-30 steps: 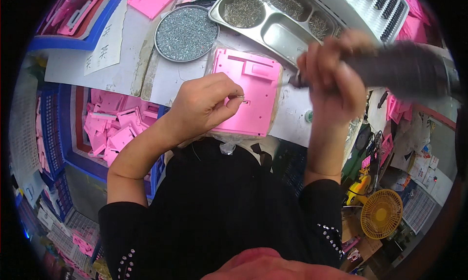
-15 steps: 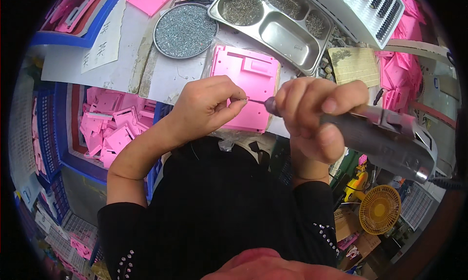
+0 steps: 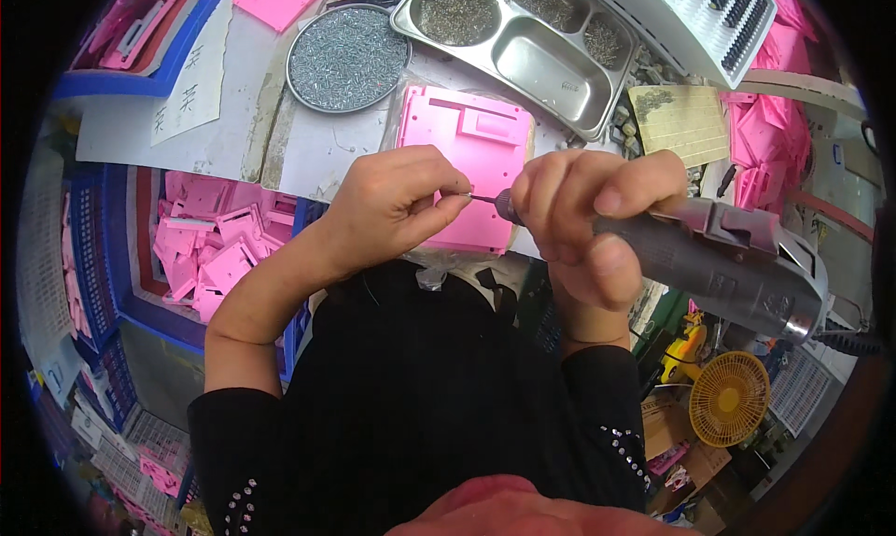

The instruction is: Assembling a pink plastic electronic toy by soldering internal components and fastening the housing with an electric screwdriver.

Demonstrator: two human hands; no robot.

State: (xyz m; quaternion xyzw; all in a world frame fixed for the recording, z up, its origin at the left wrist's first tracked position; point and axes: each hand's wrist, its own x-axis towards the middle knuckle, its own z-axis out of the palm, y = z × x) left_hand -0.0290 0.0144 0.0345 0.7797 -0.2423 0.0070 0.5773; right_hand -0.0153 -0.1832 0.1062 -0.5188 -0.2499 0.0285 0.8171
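Observation:
My right hand (image 3: 597,214) is wrapped round a grey electric screwdriver (image 3: 737,275), held nearly level with its bit pointing left. My left hand (image 3: 397,200) pinches a small screw (image 3: 469,195) between thumb and forefinger, right at the tip of the bit. Only a sliver of that screw shows. Below both hands lies a flat pink plastic panel (image 3: 448,130) with a raised rectangular part and several small holes. My left fingertips hover over its middle and cover part of it.
A round dish of screws (image 3: 347,60) and a steel compartment tray (image 3: 537,64) with small metal parts stand beyond the panel. Pink parts fill a blue crate (image 3: 121,246) at left. A yellowish block (image 3: 679,125), white rack (image 3: 719,32) and yellow fan (image 3: 728,399) are at right.
The screwdriver and my right hand have shifted slightly left, bringing the bit closer to my left fingertips. My left hand keeps its pinch in nearly the same spot.

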